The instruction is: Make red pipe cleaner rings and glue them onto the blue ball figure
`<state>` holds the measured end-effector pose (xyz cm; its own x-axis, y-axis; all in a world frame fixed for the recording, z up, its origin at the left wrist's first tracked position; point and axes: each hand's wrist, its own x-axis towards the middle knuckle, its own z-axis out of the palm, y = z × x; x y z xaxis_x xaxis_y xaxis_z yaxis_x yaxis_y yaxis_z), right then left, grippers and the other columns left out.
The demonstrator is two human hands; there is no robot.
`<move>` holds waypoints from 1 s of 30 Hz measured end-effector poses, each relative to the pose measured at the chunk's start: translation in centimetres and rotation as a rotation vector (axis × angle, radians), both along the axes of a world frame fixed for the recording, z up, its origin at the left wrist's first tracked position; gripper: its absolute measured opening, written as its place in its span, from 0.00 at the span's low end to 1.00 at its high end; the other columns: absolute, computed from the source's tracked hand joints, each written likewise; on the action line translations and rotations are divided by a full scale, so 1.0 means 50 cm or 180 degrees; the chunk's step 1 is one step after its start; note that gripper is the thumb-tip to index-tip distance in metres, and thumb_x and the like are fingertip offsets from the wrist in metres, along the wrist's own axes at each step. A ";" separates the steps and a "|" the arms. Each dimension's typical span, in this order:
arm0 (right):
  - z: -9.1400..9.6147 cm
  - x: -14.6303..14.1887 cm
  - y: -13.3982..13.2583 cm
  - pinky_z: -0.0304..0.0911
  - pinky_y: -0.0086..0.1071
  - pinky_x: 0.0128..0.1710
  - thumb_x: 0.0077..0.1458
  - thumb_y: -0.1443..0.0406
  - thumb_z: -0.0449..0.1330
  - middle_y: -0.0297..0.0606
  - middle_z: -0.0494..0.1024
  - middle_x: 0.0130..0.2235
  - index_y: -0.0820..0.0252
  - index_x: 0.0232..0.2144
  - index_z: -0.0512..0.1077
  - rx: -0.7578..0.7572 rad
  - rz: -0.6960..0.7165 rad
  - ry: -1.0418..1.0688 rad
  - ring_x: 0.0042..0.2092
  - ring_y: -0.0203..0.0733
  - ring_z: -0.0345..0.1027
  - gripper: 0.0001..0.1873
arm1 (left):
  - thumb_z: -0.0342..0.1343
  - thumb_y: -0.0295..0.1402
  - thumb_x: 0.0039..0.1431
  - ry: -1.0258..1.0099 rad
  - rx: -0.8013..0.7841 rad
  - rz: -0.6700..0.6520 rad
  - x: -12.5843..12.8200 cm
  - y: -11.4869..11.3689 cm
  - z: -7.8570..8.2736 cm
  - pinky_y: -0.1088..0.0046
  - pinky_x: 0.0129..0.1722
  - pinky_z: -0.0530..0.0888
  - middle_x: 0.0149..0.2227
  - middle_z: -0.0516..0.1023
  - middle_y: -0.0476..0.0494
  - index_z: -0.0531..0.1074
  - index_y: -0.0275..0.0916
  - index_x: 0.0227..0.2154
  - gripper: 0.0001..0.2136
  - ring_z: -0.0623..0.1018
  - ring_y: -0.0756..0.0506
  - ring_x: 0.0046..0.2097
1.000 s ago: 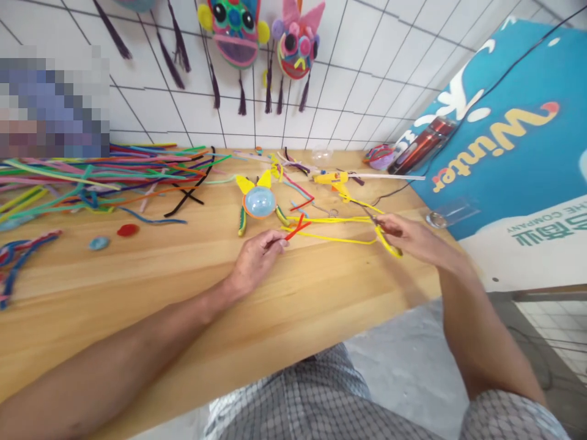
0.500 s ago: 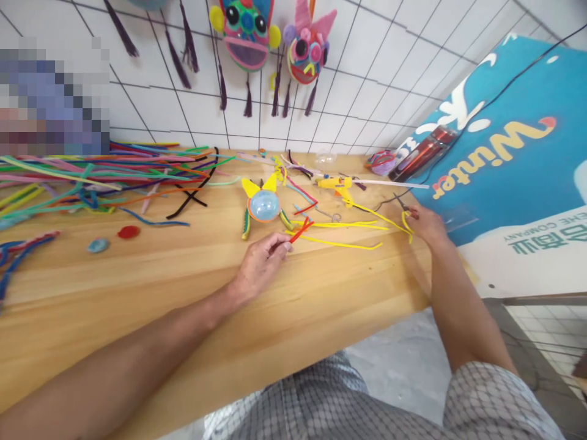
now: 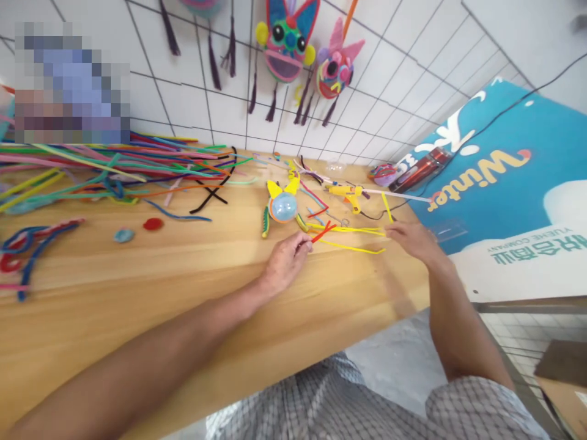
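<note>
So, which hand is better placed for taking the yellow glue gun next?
Probably the right hand: it is nearer the yellow glue gun, though it seems to hold a yellow pipe cleaner. The left hand, farther away, holds red pipe-cleaner strands.

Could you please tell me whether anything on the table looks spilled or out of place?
Nothing seems spilled or misplaced; the colored strips at left merely lie in an untidy heap, apart from the left hand's red strips.
</note>
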<state>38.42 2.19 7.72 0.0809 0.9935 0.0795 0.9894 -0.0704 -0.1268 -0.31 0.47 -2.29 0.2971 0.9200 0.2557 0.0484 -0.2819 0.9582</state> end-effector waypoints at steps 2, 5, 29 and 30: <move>0.014 -0.107 -0.019 0.76 0.47 0.48 0.64 0.51 0.64 0.44 0.89 0.45 0.52 0.44 0.85 -0.0132 0.0410 0.0669 0.46 0.56 0.82 0.16 | 0.54 0.30 0.70 0.0002 0.0016 0.0006 0.000 -0.001 0.004 0.73 0.36 0.71 0.32 0.78 0.50 0.74 0.41 0.35 0.07 0.76 0.48 0.33; 0.016 -0.261 -0.036 0.76 0.52 0.54 0.68 0.48 0.64 0.45 0.87 0.51 0.52 0.57 0.80 0.0474 0.0857 0.1454 0.51 0.56 0.81 0.23 | 0.53 0.31 0.71 0.0079 0.0044 -0.0081 -0.003 -0.004 0.011 0.73 0.37 0.69 0.31 0.76 0.51 0.73 0.41 0.35 0.07 0.74 0.48 0.33; -0.093 -0.339 0.040 0.68 0.38 0.45 0.53 0.51 0.74 0.36 0.83 0.37 0.57 0.38 0.83 -0.0060 0.1217 0.3373 0.39 0.43 0.73 0.17 | 0.57 0.41 0.70 0.0245 -0.0256 0.0593 -0.025 0.000 0.000 0.73 0.38 0.69 0.33 0.73 0.51 0.72 0.41 0.37 0.10 0.72 0.48 0.36; -0.089 -0.338 0.043 0.68 0.39 0.49 0.54 0.52 0.73 0.38 0.84 0.39 0.56 0.37 0.82 0.0129 0.1239 0.3227 0.42 0.44 0.74 0.16 | 0.58 0.42 0.70 0.0263 -0.0243 0.0527 -0.025 0.000 0.003 0.73 0.38 0.68 0.32 0.72 0.52 0.72 0.41 0.36 0.11 0.71 0.48 0.35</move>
